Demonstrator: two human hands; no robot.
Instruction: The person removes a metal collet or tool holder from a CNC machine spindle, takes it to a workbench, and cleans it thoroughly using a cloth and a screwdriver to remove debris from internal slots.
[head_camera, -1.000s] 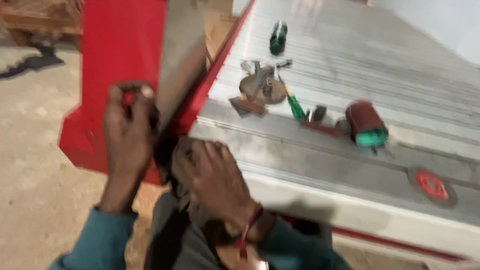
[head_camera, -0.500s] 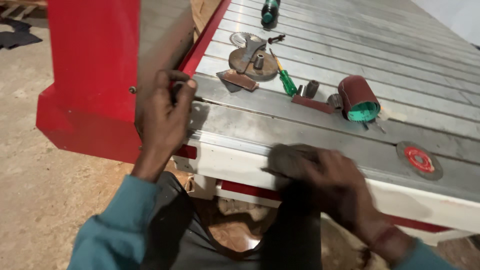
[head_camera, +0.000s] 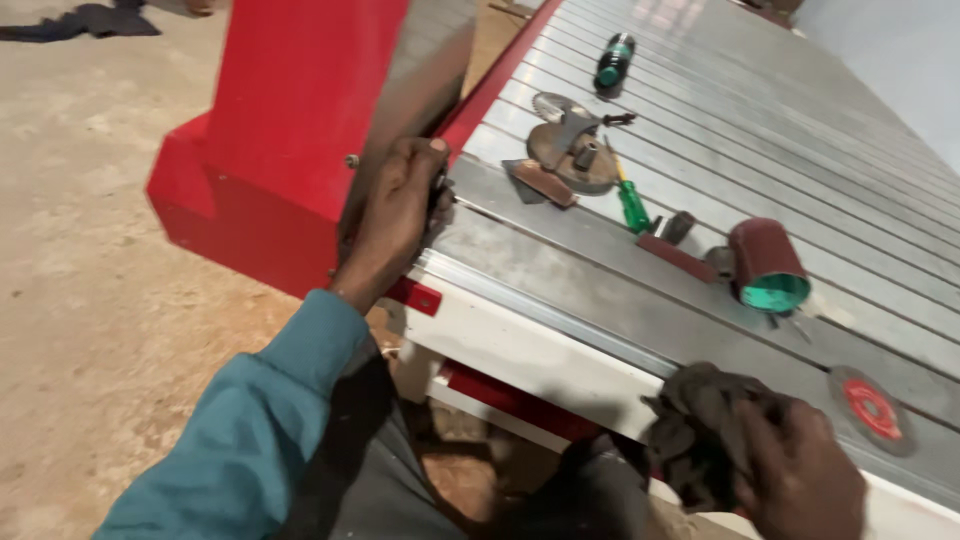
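My left hand (head_camera: 395, 205) curls around the edge of a grey metal panel (head_camera: 425, 60) on the side of a red machine column (head_camera: 290, 120), at the corner of a ribbed metal table (head_camera: 800, 130). My right hand (head_camera: 800, 475) is at the lower right, below the table's white front edge. It is closed on a crumpled dark rag (head_camera: 695, 425). Whether the rag touches the table's edge cannot be told. Teal sleeves cover both arms.
On the table lie a round metal disc with small parts (head_camera: 570, 145), a green-handled screwdriver (head_camera: 632, 205), a dark red roll with a green end (head_camera: 765, 265), a red disc (head_camera: 872, 408) and a green and black canister (head_camera: 614, 60). Dirt floor lies to the left.
My right hand has moved with the rag from beside my left hand to the right along the table's front edge. My left hand has stayed on the panel's edge.
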